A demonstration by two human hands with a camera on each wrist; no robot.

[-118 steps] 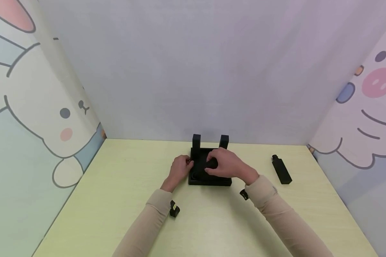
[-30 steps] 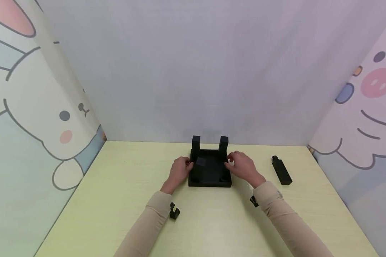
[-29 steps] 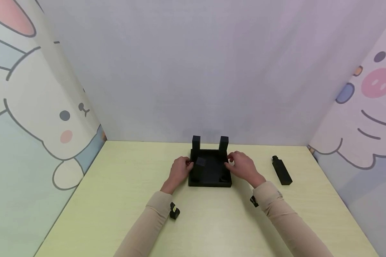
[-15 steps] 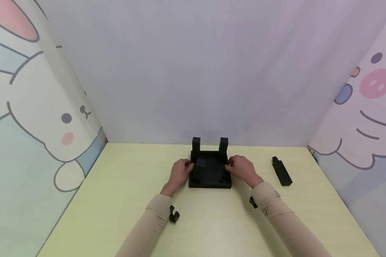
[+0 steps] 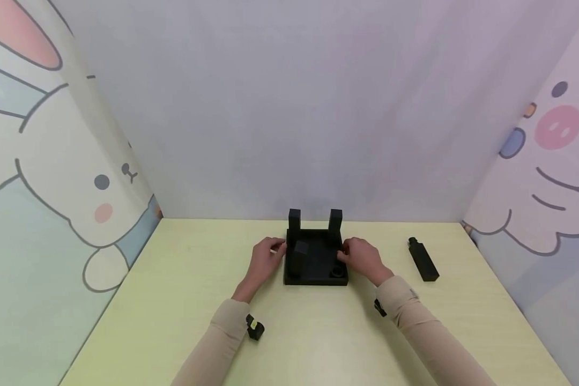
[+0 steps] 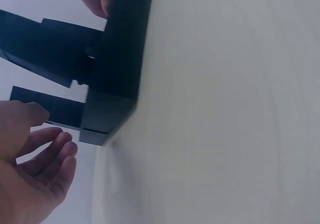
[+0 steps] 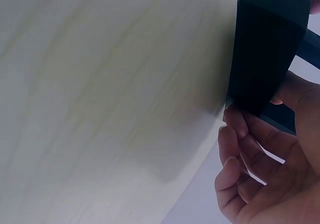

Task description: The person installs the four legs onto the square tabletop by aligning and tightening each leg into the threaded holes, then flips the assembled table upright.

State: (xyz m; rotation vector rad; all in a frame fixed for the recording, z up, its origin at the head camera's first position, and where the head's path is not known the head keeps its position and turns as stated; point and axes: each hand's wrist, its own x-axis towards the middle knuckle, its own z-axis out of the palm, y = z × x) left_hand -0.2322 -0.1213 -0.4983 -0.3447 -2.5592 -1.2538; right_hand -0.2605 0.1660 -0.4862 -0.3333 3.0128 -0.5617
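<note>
Black, square and low, the tray (image 5: 316, 281) sits on the pale table (image 5: 198, 279) between a person's two hands. On the tray's right wall the right hand (image 5: 363, 260) pinches, thumb over the inner side and forefinger outside, the other fingers bent beneath. By the left wall, the left hand (image 5: 262, 260) has its thumb apart from its loosely bent fingers; whether it touches the tray cannot be told. Two posts (image 5: 335, 221) rise from the tray's back, a dark block (image 5: 297, 257) stands or leans in its left half, and a ring (image 5: 338, 272) shows in its front right corner. Steadying or aligning the tray seems the step in hand. Any next move with it would probably call for a light, level hold on both walls, lest the block tip; letting go would need the right thumb to lift over the wall without brushing the ring. Behind the tray, room is tight: the table's back edge and a curtain (image 5: 289, 107) come close. Left of the tray and in front of it the table stretches wide. Well to the tray's right lies a bottle (image 5: 423, 260), neck pointing away, which a broad outward swing of the right hand could knock.
</note>
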